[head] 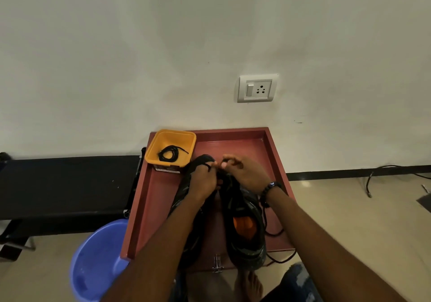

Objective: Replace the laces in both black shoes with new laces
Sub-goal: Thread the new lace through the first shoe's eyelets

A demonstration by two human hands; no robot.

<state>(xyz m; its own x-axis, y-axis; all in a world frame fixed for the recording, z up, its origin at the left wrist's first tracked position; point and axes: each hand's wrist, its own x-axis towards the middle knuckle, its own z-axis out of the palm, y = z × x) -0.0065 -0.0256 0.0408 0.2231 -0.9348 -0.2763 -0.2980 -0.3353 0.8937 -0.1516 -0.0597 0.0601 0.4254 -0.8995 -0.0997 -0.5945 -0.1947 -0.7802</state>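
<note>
Both hands at the shoe toes, just beside the yellow tub [151,152].
I see left hand [202,180] and right hand [245,173] curled, each pinching black lace [276,233].

One head-worn view, looking forward and steeply down from above the person's arms. The tray [161,185] sits close at six o'clock, the wall [163,45] fills twelve, the floor [349,208] spreads at four.
</note>
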